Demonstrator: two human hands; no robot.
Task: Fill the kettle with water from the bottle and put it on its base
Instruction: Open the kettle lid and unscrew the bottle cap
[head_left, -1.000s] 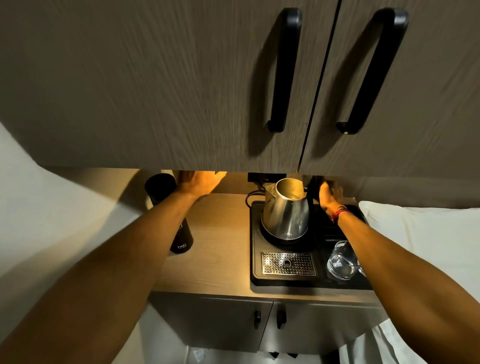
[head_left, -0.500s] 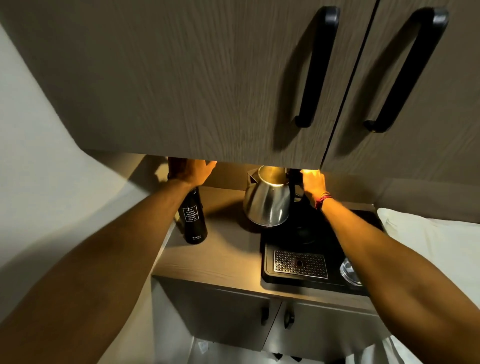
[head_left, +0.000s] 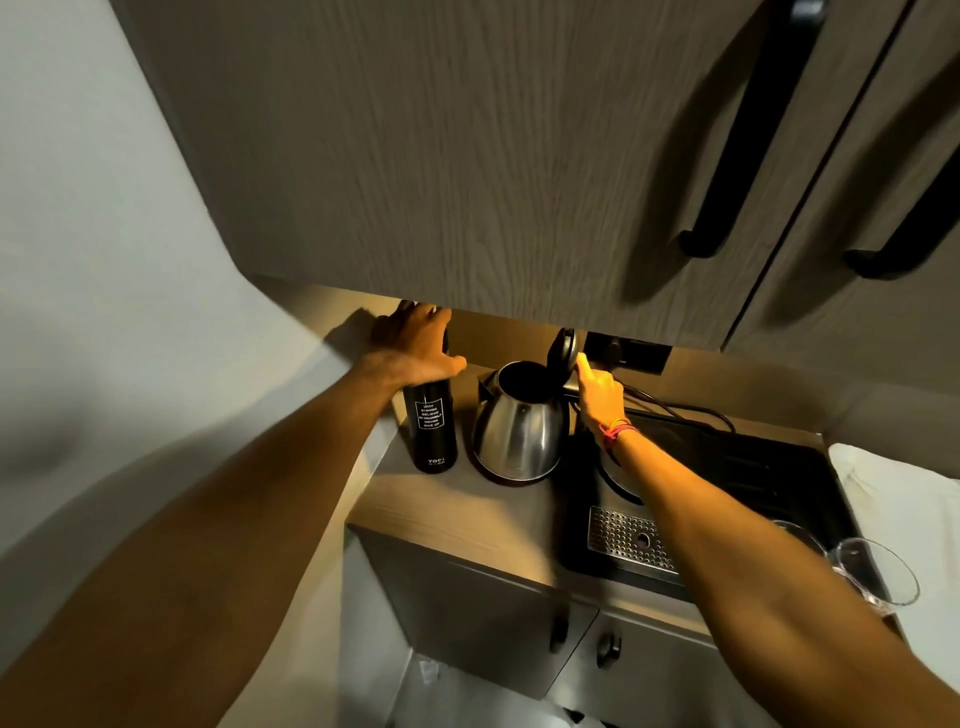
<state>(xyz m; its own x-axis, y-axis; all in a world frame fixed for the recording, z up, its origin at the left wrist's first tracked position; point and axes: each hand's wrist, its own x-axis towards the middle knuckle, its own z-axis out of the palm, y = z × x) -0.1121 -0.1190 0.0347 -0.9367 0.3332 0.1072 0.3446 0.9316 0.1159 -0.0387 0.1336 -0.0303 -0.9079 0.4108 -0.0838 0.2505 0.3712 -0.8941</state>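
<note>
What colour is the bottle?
Black with white lettering, seen in the head view.

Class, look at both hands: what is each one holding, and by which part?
The left hand grips the black bottle around its top. The right hand holds the steel kettle by its handle, one finger against the raised lid.

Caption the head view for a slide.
Left hand grips the bottle; right hand holds the open kettle beside its tray.
</note>
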